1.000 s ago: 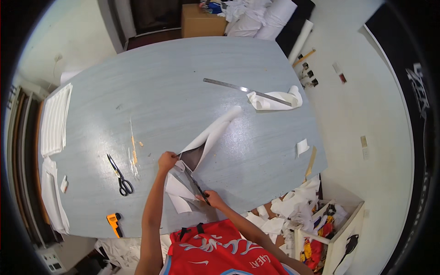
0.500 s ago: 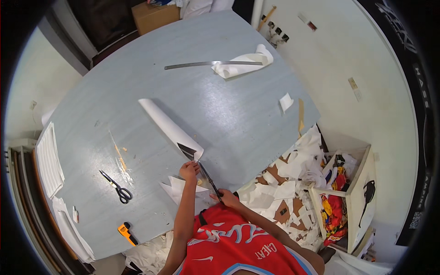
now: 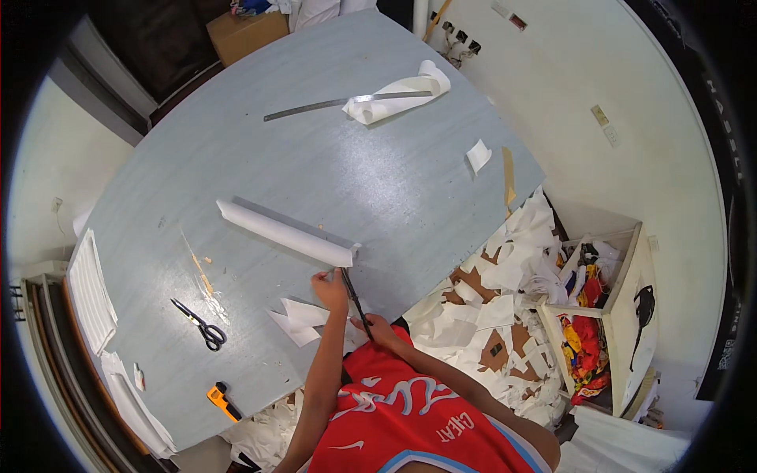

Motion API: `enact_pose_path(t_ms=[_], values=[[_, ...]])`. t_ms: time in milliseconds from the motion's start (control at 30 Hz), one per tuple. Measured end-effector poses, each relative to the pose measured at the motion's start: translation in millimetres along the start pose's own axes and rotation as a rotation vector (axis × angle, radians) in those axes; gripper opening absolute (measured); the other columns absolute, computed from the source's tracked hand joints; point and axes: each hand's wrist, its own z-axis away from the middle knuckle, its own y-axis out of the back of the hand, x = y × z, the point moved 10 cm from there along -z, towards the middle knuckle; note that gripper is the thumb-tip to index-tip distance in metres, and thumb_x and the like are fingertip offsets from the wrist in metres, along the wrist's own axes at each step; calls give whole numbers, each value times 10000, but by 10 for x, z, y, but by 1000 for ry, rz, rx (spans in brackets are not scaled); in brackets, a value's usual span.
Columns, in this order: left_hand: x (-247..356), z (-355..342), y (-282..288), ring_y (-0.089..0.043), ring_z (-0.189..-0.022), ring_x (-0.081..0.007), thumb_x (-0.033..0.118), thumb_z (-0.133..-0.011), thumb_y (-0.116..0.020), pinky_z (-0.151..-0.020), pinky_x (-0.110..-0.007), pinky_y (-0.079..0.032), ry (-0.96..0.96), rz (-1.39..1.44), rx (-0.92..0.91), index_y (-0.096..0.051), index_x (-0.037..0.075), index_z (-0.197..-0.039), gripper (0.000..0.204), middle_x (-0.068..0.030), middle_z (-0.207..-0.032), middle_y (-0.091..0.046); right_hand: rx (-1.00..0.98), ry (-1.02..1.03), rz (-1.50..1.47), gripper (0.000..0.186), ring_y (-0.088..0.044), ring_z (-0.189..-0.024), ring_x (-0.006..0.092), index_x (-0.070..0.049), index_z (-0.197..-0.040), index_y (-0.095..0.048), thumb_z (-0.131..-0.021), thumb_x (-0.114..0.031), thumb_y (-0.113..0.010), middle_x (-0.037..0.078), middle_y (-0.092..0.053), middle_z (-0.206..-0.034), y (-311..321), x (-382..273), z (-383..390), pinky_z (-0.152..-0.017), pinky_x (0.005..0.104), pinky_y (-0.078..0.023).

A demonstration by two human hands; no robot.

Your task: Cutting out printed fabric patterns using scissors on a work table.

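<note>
A rolled white sheet (image 3: 284,234) lies slantwise on the table, its right end close to my hands. My left hand (image 3: 330,290) is closed at that near end, its fingers pinching the sheet's lower edge. The pinch itself is partly hidden. My right hand (image 3: 380,331) is wrapped round long dark scissors (image 3: 355,303), held close to my body. Their blades point away from me and their tips meet the roll's end beside my left fingers. White paper scraps (image 3: 298,319) with pointed corners lie under and beside my left forearm.
Black-handled scissors (image 3: 203,325) and an orange-and-black tool (image 3: 223,402) lie at left. A metal ruler (image 3: 307,107) rests across curled white paper (image 3: 402,98) farther off. Paper offcuts (image 3: 473,331) cover the floor at right, beside a wooden bin (image 3: 583,311) of colourful cloth.
The roll has swung to lie flatter across the view, and its dark inner opening no longer shows. Both hands stay at its near end; the whole view has shifted slightly.
</note>
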Motion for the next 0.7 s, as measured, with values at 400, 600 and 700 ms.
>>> enact_pose_path(t_ms=[400,600,700], values=[[1702,-235,-817,-552,-1067,-292,213,-794,-670,-943,-467,-386,-1194,-769,-627,-622,111,-1093,319,-91,-1052,-606,119,17,41,664,-465,-589,203,5,-670,-542,-845,-632,-608,112,-489,-588,134,-14,3,-576,379,-392],[1701,-275,-1042,-596,-872,-284,205,-840,-629,-808,-438,-429,-1136,-867,-652,-634,99,-1034,221,-94,-908,-627,161,17,13,641,-466,-571,225,2,-662,-543,-854,-605,-618,140,-498,-583,222,-44,-28,-573,387,-392],[1760,-221,-1012,-582,-874,-290,161,-796,-642,-798,-431,-424,-1214,-850,-539,-617,90,-1052,267,-91,-926,-609,133,-2,-28,643,-464,-566,229,-1,-666,-549,-855,-611,-612,133,-493,-582,216,-62,-54,-569,388,-386]])
